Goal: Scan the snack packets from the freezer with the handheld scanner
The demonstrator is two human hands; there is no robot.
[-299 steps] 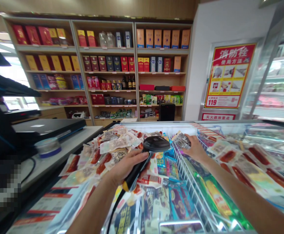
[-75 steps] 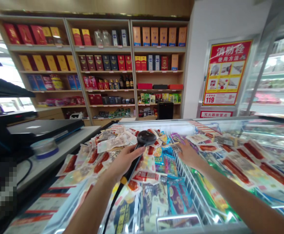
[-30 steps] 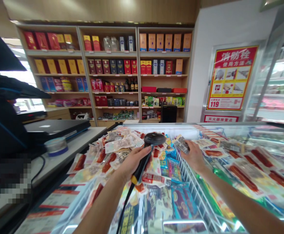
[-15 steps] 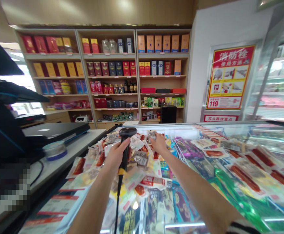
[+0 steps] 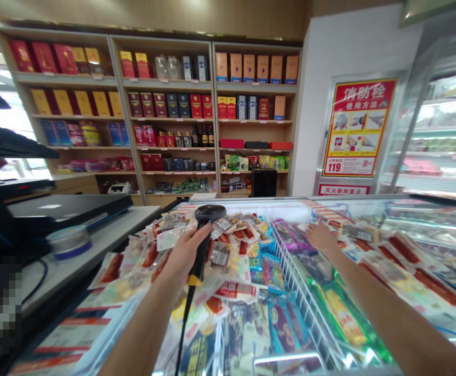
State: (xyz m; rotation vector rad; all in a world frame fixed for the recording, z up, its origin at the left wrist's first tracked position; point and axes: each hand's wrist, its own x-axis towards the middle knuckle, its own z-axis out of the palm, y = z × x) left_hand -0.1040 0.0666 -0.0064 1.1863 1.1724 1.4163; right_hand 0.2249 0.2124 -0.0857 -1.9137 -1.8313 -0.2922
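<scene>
My left hand (image 5: 186, 250) is wrapped round the black handle of a barcode scanner (image 5: 199, 256), which stands upright with its head on top and its cord hanging down. It is above a heap of clear-packed sausages (image 5: 149, 256) in the freezer. My right hand (image 5: 322, 237) reaches out over the freezer's right part, fingers bent downward at the edge of another group of sausage packets (image 5: 410, 248). A pale wrapper shows beside its fingertips. Blur hides whether the fingers grip it. Under my right wrist lie purple (image 5: 290, 235) and green ice-cream packs (image 5: 339, 308).
A white wire divider (image 5: 296, 282) separates the freezer's sections. To the left, a counter carries a flat black device (image 5: 69, 211) and a roll of tape (image 5: 69, 243). Shelves of boxed goods (image 5: 173, 107) stand behind the freezer, with a red sign (image 5: 359, 128) on the wall.
My right hand has left the sausage heap and moved right across the divider to the other packets. My left hand still holds the scanner over the heap. The view has turned slightly right.
</scene>
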